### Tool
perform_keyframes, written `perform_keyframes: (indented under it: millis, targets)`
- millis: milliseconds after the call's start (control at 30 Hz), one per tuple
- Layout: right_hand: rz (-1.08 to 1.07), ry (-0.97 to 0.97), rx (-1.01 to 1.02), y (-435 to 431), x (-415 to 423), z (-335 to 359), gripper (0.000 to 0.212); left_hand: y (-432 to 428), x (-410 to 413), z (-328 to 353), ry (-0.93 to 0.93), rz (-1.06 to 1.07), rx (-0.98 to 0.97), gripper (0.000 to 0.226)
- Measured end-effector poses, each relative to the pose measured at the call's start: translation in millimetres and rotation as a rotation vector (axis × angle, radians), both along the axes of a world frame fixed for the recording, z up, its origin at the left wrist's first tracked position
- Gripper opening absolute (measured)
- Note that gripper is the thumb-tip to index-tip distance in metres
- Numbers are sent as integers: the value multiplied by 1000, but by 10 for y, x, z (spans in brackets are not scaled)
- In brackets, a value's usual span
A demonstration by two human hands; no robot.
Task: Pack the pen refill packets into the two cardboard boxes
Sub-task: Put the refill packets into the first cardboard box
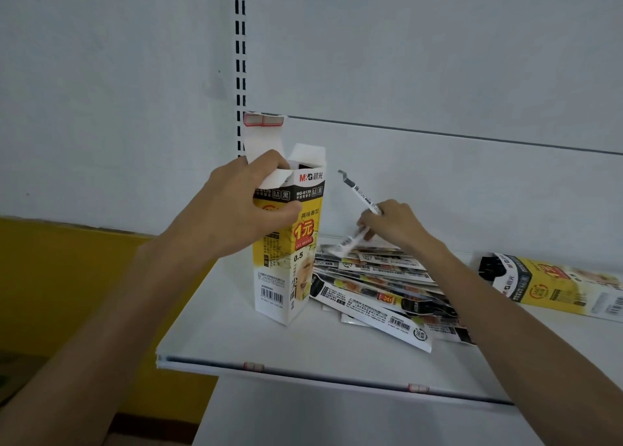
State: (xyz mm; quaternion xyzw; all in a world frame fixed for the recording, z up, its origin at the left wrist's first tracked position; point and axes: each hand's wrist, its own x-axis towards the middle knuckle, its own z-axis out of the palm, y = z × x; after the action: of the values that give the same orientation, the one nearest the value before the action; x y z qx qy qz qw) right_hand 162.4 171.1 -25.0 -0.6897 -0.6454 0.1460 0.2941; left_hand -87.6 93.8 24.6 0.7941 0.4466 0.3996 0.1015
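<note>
Left hand (242,206) grips upright box (290,260) near open top. Right hand (394,226) pinches lifted packet (357,189); fingers hide its middle, one packet or two unclear. Long axis slants, top end up-left. Packet pile (381,287) beside box on shelf (303,354). Second box (556,287) lies flat, mouth leftward, far end cut off.

Your left hand (242,206) around the upright box (290,260) standing on the shelf (303,351), the heap of refill packets (381,287) just right of it, your right hand (394,224) above the heap holding a tilted packet (358,193), the second box (553,287) lying on its side farther right.
</note>
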Motion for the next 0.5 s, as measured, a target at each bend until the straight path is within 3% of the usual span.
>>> perform_keyframes:
  millis: [67, 133, 267, 333, 500]
  targets:
    - [14, 20, 30, -73, -1, 41, 31, -6, 3, -3, 6, 1, -1, 27]
    - [59, -2, 42, -173, -11, 66, 21, -7, 7, 2, 0, -9, -5, 26]
    - [128, 79, -16, -328, -19, 107, 47, 4, 5, 7, 16, -17, -16, 27]
    - [113, 163, 4, -379, -35, 170, 27, 16, -2, 13, 28, -21, -28, 28]
    - [197, 493, 74, -556, -185, 492, 11, 2, -10, 116, 56, -91, -70, 41]
